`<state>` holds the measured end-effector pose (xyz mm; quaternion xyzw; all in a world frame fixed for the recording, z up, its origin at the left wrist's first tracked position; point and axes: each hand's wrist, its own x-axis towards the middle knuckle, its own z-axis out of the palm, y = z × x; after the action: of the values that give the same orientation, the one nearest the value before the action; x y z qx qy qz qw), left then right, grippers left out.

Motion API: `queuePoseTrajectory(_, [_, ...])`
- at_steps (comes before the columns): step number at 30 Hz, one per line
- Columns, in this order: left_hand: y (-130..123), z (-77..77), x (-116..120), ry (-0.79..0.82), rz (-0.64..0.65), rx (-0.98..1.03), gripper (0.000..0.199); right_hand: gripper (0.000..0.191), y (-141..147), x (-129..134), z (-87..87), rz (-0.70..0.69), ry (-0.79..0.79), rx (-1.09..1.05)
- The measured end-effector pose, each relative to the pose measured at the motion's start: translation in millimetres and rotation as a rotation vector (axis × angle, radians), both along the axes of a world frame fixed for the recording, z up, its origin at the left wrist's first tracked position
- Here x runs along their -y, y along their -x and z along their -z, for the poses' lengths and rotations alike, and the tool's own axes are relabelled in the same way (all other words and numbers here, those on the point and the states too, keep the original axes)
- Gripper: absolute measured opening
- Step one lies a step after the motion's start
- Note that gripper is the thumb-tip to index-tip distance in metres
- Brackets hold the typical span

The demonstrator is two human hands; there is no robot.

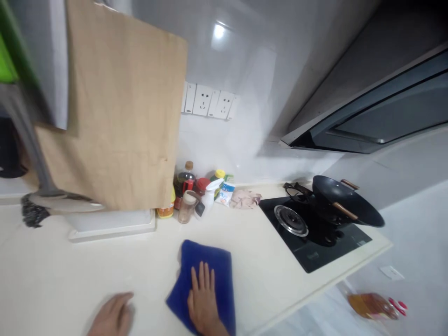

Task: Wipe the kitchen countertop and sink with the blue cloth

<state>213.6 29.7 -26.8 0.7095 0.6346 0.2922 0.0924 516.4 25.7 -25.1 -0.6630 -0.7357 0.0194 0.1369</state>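
Observation:
A dark blue cloth [219, 263] is spread on the white countertop [154, 270], its left edge slightly uneven. My right hand [203, 301] lies flat on top of it with the fingers stretched out, pressing on the fabric. Left of the cloth, my left hand [112, 315] is over the countertop near the bottom edge of the view, apart from the cloth. Its fingers are loosely bent and slightly blurred, and whether they are spread or pressed together is unclear.
Bottles, a clear jar [187, 207] and a white spray bottle [207, 198] line the wall beside a crumpled pinkish cloth [245, 199]. A wok [343, 200] sits on the black stove [311, 254]. A wooden board [129, 107] stands at left; an oil bottle [373, 305] is lower right.

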Motion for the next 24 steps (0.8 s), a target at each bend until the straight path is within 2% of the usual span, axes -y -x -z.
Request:
queuePoseTrajectory(2, [-36,-11.3,3,-0.093,0.151,-0.024,0.028,0.066,16,21,-2.5,-0.063,-0.032,-0.025])
queuePoseTrajectory(4, [-65,-12.9,11,-0.152,0.193,-0.068,0.025,0.061,10,42,1.4,-0.051,-0.082,-0.031])
queuePoseTrajectory(7, [-90,-2.7,25,-0.198,0.190,-0.153,0.020,0.057,-29,75,20.6,0.187,-0.172,-0.011])
queuePoseTrajectory(9, [-96,3.0,32,-0.154,0.200,-0.201,0.019,0.053,-56,93,35.9,0.339,-0.174,0.011])
queuePoseTrajectory(12, [-99,-2.9,33,0.098,0.230,-0.210,0.026,0.043,-73,107,47.9,0.395,-0.075,-0.006])
queuePoseTrajectory(15, [-97,-23.2,26,0.447,0.251,-0.087,0.030,0.031,-60,106,40.6,0.441,-0.037,-0.118])
queuePoseTrajectory(17, [-88,-37.6,22,0.604,0.255,0.052,0.027,0.029,-46,102,29.1,0.485,-0.053,-0.271])
queuePoseTrajectory(20, [-60,-51.7,28,0.682,0.228,0.221,0.026,0.031,-30,104,12.2,0.535,0.015,-0.573])
queuePoseTrajectory(24, [-10,-60.4,53,0.711,0.163,0.373,0.033,0.042,-7,124,-2.9,0.591,0.194,-0.966])
